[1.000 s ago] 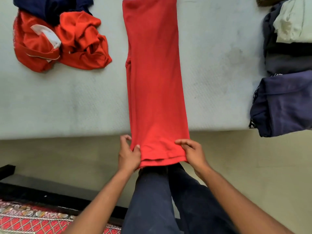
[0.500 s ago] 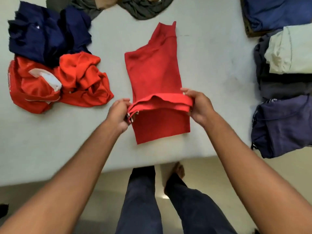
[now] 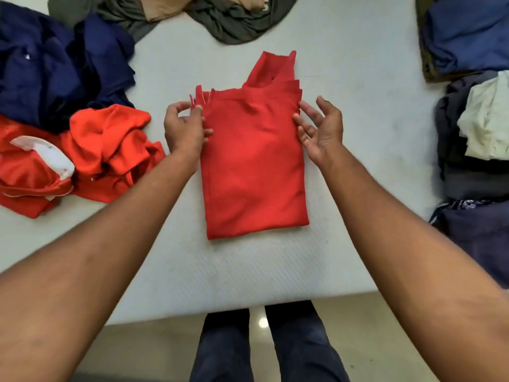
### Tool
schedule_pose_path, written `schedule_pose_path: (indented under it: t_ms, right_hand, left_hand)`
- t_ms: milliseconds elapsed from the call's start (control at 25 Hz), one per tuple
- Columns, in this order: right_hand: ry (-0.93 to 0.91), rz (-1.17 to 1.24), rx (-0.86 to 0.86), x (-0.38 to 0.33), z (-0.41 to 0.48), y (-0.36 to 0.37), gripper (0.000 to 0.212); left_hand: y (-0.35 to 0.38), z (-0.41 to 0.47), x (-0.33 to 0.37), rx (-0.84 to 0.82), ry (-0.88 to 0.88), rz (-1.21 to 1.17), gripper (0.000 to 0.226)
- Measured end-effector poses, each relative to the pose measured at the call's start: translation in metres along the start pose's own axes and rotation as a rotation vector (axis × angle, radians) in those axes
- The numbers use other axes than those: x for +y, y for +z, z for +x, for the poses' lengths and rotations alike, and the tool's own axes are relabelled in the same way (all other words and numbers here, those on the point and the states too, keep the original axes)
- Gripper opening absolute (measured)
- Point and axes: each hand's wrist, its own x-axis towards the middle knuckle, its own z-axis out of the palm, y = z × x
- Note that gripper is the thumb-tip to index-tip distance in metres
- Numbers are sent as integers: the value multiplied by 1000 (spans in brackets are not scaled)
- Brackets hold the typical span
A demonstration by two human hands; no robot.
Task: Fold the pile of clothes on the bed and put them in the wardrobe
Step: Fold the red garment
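Observation:
A red garment (image 3: 254, 161) lies folded in half on the white bed (image 3: 358, 133), its collar end poking out at the far side. My left hand (image 3: 184, 130) is at its upper left corner, and the fingers pinch the loose hem layers there. Beside the garment's upper right edge, my right hand (image 3: 321, 128) is held with spread fingers, the fingertips just touching the cloth. Unfolded clothes lie to the left: a navy heap (image 3: 55, 67) and an orange-red heap (image 3: 104, 153) with a white collar.
An olive and tan heap (image 3: 228, 20) lies at the far edge. Folded stacks sit along the right: blue (image 3: 468, 31), grey with a pale green piece (image 3: 484, 119), and dark purple (image 3: 482, 238). The bed's near edge (image 3: 220, 307) is just in front of my legs.
Both hands lifted the garment's lower hem from the bed's edge and carried it up over the top half. The right hand has let go and spread its fingers.

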Motion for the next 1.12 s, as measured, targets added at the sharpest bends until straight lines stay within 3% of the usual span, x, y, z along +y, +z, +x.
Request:
schedule_pose_path:
  t_ms: [80, 160, 240, 360, 520, 720, 880, 1000, 1120]
  right_hand:
    - [-144, -140, 123, 22, -8, -21, 24]
    - [-377, -451, 210, 56, -27, -48, 23]
    - [-632, -844, 92, 92, -55, -77, 29]
    - [-853, -1379, -268, 138, -92, -117, 60]
    - [-958, -1746, -339, 158, -85, -135, 84]
    - [-1167, -1835, -364, 147, -56, -124, 62]
    - [-1322, -1676, -387, 131, -44, -115, 39]
    - [-1211, -1566, -497, 116, -47, -111, 35]
    - [-1023, -1625, -570, 103, -64, -105, 35]
  left_hand:
    - [-7, -18, -34, -53, 243, 256, 14]
    - [-19, -54, -66, -184, 562, 550, 17]
    - [-35, -93, -97, -369, 804, 820, 29]
    - [-57, -128, -142, -573, 877, 1216, 57]
    - [-65, -133, -164, -530, 892, 1392, 74]
    - [-50, -116, -153, -425, 976, 1446, 64]
    - [-48, -103, -141, -453, 1010, 1345, 51]
    - [-58, -98, -131, -525, 993, 1203, 47]
    - [-64, -96, -109, -654, 932, 1109, 39]
